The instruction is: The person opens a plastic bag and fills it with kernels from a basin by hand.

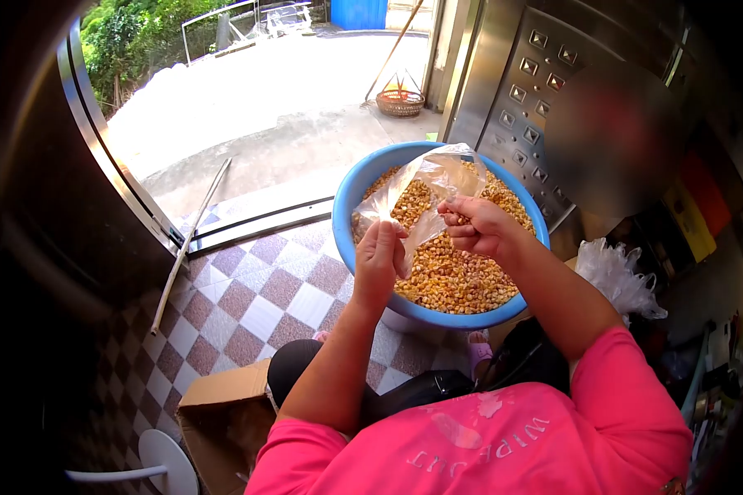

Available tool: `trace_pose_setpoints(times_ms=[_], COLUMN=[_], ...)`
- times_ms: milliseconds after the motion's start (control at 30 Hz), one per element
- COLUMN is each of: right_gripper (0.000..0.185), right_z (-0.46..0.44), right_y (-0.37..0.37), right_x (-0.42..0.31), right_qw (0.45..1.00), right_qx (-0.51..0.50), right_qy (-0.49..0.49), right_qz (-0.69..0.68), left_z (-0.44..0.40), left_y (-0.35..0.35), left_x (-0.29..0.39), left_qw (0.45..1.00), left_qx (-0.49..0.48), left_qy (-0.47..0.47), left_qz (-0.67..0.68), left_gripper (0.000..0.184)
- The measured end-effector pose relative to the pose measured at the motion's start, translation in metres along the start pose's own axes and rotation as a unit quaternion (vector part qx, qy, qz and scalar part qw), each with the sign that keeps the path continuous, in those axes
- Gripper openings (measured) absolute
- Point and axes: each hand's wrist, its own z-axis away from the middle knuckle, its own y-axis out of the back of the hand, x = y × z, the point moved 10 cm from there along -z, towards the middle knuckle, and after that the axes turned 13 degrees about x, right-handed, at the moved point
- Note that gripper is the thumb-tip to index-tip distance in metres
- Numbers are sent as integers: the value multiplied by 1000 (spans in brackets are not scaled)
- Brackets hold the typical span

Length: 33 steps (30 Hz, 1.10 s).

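Observation:
A clear plastic bag (450, 171) is stretched between my two hands, above a blue basin (346, 206) full of dried corn kernels (458, 276). My left hand (378, 256) pinches one edge of the bag near the basin's left rim. With curled fingers, my right hand (480, 225) grips the opposite edge over the middle of the corn. Kernels show through the thin film, so I cannot tell whether any lie inside the bag.
An open cardboard box (223, 412) stands at my lower left, beside a round white stand (167, 462). White plastic bags (615, 280) are bunched on the right. A pole (191, 243) leans across the doorway sill, and a wicker basket (400, 102) sits outside.

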Motion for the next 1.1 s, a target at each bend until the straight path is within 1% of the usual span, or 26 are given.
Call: trace_pose_setpoints(times_ms=[67, 100, 133, 200, 233, 267, 333, 400, 467, 500, 533, 600, 633, 700, 733, 800, 833, 867, 933, 967, 1000, 1067, 1100], right_gripper=[14, 15, 15, 21, 29, 29, 30, 31, 31, 30, 30, 34, 34, 40, 40, 37, 39, 39, 34, 24, 24, 16, 15], right_z=[-19, -22, -30, -46, -52, -54, -53, -55, -62, -60, -60, -58, -56, -50, -49, -45, -39, -40, -34, -25, -12, 6, 18], right_y=[1, -18, -20, -6, -6, -8, -19, -22, -18, -23, -23, -16, -16, -17, -16, -15, -15, -9, -10, -6, -7, -9, -15], right_x=[-1, -6, -8, -9, -17, -19, -37, -43, -52, -54, -55, -61, -62, -61, -59, -56, -57, -54, -59, -58, -56, -41, -33], right_qw=[992, 988, 988, 986, 991, 991, 992, 991, 990, 992, 992, 987, 987, 986, 986, 970, 956, 955, 915, 919, 918, 906, 871], right_qx=[56, -47, -50, 88, 78, 77, 60, 63, 73, 42, 42, 88, 88, 76, 76, 83, 83, 82, 72, 83, 81, 47, 30], right_qy=[-59, -69, -67, -54, -2, 1, 76, 80, 103, 103, 104, 130, 131, 145, 146, 183, 218, 220, 311, 321, 324, 303, 327], right_qz=[-94, -131, -129, -129, -110, -110, -86, -88, -64, -57, -57, -36, -37, 31, 30, 139, 181, 180, 247, 212, 213, 291, 364], left_z=[0, 0, 0, 0, 0, -1, 0, 0, 0, 0, 0, 0, 0, 0, 0, 0, 0, 0, 0, 0, 0, 0, 0], left_y=[0, 0, 0, 0, 0, 0, 0, 0, 0, -1, -1, -1, -1, -1, -1, -1, -1, -1, -1, 0, 0, 0, 0], left_x=[1, 1, 2, 0, -2, -2, -3, -2, -1, -2, -3, -2, -2, -2, -2, -2, -2, -1, -1, 0, -2, -2, -2], left_qw=[1000, 1000, 1000, 1000, 1000, 1000, 1000, 1000, 1000, 999, 999, 999, 999, 999, 999, 999, 1000, 1000, 1000, 1000, 1000, 1000, 1000], left_qx=[0, 0, 0, -5, -9, -10, -13, -11, -11, -11, -12, -12, -11, -12, -12, -11, -8, -8, -7, -7, -8, -9, -9], left_qy=[1, 5, 1, 11, 11, 8, 14, 11, 8, 16, 23, 21, 20, 16, 14, 14, 15, 12, 12, 8, 12, 13, 15], left_qz=[-3, -5, -5, 0, 6, 7, 18, 18, 16, 26, 37, 36, 36, 33, 31, 28, 24, 24, 15, 15, 18, 21, 23], left_gripper=[33, 33, 33, 33, 32, 32, 32, 32, 31, 31, 31, 31, 31, 31, 32, 32, 32, 32, 32, 32, 32, 32, 32])
